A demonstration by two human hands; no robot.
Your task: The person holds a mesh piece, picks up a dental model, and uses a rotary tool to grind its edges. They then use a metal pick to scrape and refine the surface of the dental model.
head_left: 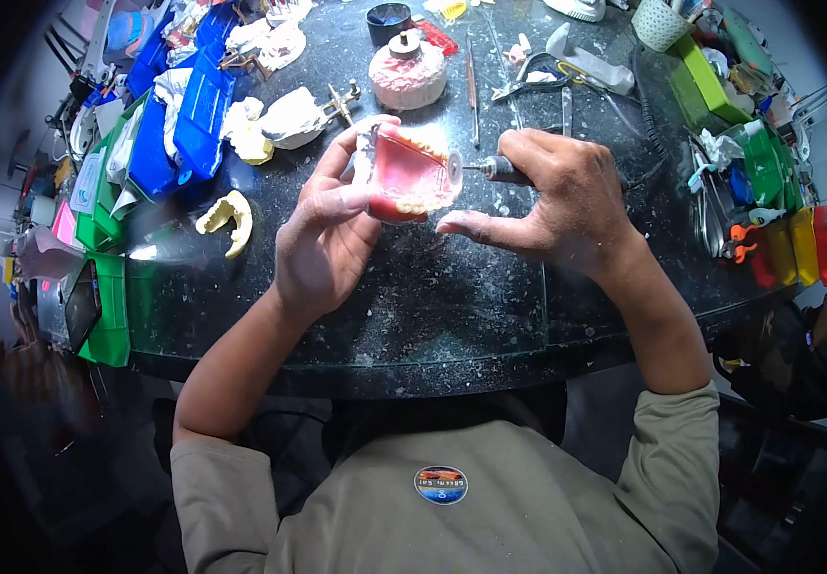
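Observation:
A pink denture with cream teeth [410, 172] is held up above the dark bench, its open curve facing up. My left hand [329, 206] grips it by its left side, thumb near the lower edge and fingers behind. My right hand [566, 196] is closed round a rotary handpiece [504, 170], with the thumb stretched out below the tool. A small round disc [454, 167] on the handpiece's tip is at the right side of the denture, by the teeth; whether they touch is unclear.
Behind the denture stand a pink and white round mould [407, 72] and a black cup [389, 23]. A cream arch-shaped piece [230, 222] lies left. Blue bins [184, 124] and green bins [104, 297] line the left; another green bin [767, 167] stands right. Pliers [566, 96] lie behind my right hand.

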